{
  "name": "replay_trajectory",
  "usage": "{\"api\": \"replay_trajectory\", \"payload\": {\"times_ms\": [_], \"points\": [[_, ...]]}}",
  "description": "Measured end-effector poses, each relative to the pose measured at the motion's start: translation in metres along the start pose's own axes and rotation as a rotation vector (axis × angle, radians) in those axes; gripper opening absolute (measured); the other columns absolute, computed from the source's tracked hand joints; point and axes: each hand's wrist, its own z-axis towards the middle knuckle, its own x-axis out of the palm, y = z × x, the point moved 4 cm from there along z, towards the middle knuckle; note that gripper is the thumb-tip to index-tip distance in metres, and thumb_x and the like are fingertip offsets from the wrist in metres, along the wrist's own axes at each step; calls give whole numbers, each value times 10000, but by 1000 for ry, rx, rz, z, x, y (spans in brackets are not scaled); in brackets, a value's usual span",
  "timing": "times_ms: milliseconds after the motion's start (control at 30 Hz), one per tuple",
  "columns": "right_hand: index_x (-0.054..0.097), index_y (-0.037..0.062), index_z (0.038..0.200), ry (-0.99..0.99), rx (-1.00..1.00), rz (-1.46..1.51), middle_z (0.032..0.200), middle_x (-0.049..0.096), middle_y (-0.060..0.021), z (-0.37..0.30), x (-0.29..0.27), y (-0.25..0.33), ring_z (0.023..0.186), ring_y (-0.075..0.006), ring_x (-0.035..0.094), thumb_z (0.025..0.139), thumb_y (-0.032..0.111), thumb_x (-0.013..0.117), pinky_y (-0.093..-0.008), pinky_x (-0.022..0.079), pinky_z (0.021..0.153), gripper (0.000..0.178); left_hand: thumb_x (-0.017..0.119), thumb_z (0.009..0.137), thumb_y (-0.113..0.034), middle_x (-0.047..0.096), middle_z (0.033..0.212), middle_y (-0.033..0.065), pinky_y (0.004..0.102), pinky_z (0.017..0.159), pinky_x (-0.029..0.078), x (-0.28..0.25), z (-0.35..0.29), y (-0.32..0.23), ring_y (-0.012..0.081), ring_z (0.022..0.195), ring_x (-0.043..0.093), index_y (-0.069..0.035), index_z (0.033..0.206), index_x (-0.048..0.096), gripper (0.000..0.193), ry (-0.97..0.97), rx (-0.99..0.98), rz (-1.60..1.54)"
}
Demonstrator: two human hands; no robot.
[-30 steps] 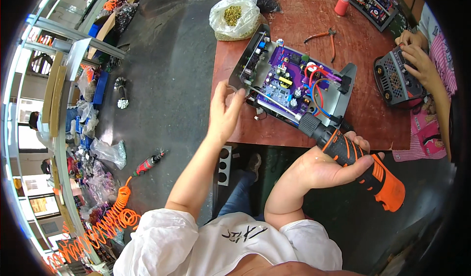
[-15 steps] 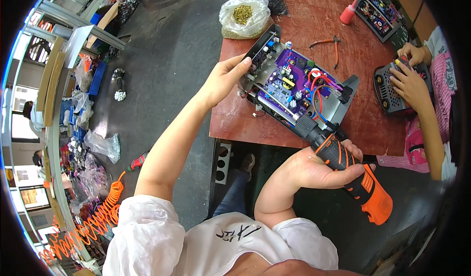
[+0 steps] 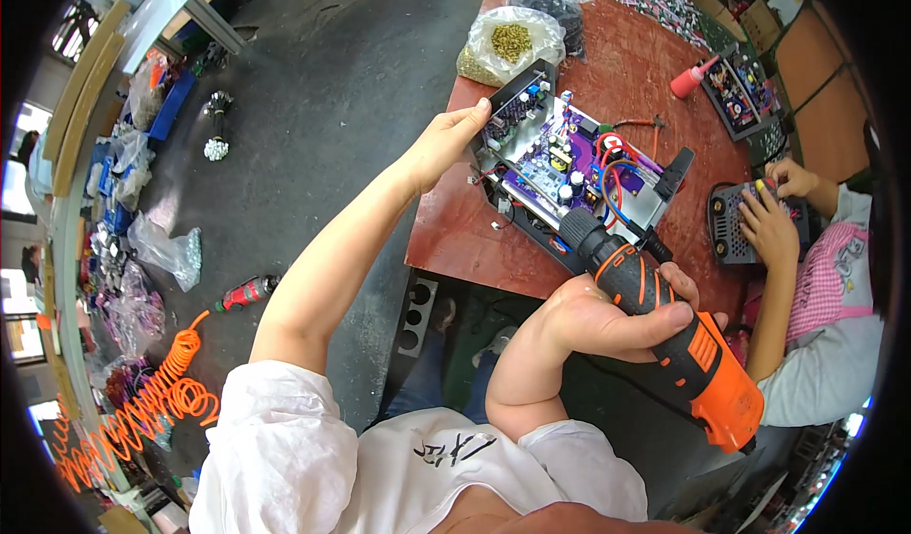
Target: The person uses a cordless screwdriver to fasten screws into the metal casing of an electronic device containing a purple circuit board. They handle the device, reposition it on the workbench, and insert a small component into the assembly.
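My left hand (image 3: 448,147) grips the upright black end panel (image 3: 520,93) of an open metal chassis, thumb on the panel's top edge. Inside the chassis lies a purple circuit board (image 3: 543,166) with capacitors and red and blue wires (image 3: 612,178). The unit tilts at the table's near edge. My right hand (image 3: 607,323) is wrapped round an orange and black power screwdriver (image 3: 723,382). Its long thin bit slants across the board toward the panel that my left hand holds. Whether the tip touches a screw cannot be made out.
A bag of brass-coloured screws (image 3: 511,45) stands at the red table's (image 3: 455,221) far left corner. Pliers (image 3: 655,128), a red bottle (image 3: 687,82) and another open unit (image 3: 740,93) lie beyond. At right, a co-worker's hands (image 3: 771,225) rest on a black vented case (image 3: 729,240).
The head view has shifted and turned a little. My left hand still grips the panel, and my right hand still holds the power screwdriver with its bit across the board.
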Motion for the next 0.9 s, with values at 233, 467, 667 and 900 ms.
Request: {"api": "replay_trajectory", "payload": {"times_ms": [233,467,667,900], "points": [[416,-21,1025,173,-65,9,803,504,-66,-15,38,11,709,-162,527,871,263,562,-276,473,675,354,422,945,-561,641,1111,73,343,932,453,-17,8,9,158,992,599,-30,1201,583,611,-17,-53,-130],[458,-28,888,173,-104,-32,774,486,-91,-32,47,12,722,-192,525,849,215,573,-312,484,675,272,411,944,-571,666,1077,60,203,624,423,-35,6,12,142,918,639,-49,1220,574,612,-54,-84,-215],[469,-27,857,260,-207,-40,783,494,-101,-40,64,30,725,-203,520,847,200,568,-333,481,673,248,404,944,-576,669,1088,71,186,521,310,-31,2,9,130,949,633,-58,1230,572,615,-20,-73,-236],[468,3,872,167,-245,11,752,515,-92,-47,51,21,681,-187,535,828,255,635,-302,500,620,306,426,945,-553,622,1183,109,380,890,465,-36,10,13,202,1068,603,-27,1275,530,629,26,-87,-281]]}}
